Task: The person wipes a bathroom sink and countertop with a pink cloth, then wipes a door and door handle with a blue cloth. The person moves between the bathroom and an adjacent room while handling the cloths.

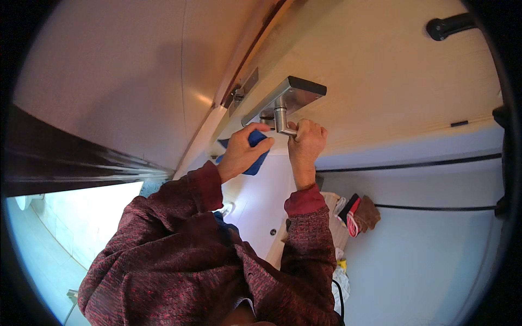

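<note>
A light wooden door (367,81) stands before me with a metal lock plate and a lever handle (281,116). My right hand (306,140) is closed around the lever's end. Left of it, my left hand (244,150) grips a blue cloth (257,153) between thumb and fingers, close beside the metal knob (267,121) under the plate. The fingertips are near the knob; whether they touch it I cannot tell. A latch (238,94) shows on the door's edge.
A black hook or handle (450,26) is on the door at upper right. Folded clothes (359,214) lie on a wooden surface at right, near dark rails (436,208). A pale wall panel (134,73) is at left, with a bright tiled room (77,228) below it.
</note>
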{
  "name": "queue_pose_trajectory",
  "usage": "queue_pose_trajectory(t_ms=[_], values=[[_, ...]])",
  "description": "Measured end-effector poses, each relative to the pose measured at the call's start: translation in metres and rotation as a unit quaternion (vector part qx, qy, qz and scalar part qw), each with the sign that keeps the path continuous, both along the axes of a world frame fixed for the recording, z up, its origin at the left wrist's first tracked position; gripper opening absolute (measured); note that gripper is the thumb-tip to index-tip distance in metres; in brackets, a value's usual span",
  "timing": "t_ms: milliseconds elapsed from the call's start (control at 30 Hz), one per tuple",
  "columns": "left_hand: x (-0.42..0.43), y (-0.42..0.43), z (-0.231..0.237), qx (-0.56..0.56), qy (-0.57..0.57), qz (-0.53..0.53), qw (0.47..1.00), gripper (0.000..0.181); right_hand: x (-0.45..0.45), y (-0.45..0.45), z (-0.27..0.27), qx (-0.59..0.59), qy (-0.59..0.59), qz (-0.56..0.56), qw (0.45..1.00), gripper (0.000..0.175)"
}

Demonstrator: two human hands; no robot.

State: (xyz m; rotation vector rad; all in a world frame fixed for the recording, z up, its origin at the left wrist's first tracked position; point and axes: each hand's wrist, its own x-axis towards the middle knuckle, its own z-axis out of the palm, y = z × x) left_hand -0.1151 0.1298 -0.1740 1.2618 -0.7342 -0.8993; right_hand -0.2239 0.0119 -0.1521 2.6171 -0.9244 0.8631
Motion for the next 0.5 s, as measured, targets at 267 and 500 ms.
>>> queue_pose_trajectory(t_ms=[267, 500], values=[[-0.001, -0.093, 0.013, -0.008, 0.259, 0.060, 0.964, 0.028, 0.021, -0.068, 0.004, 0.050, 0.026, 0.127, 0.990, 0.021], [0.004, -0.135, -0.001, -0.092, 0.370, 0.109, 0.918, 0.021, 0.012, -0.123, 0.030, 0.010, -0.020, 0.328, 0.945, 0.022]])
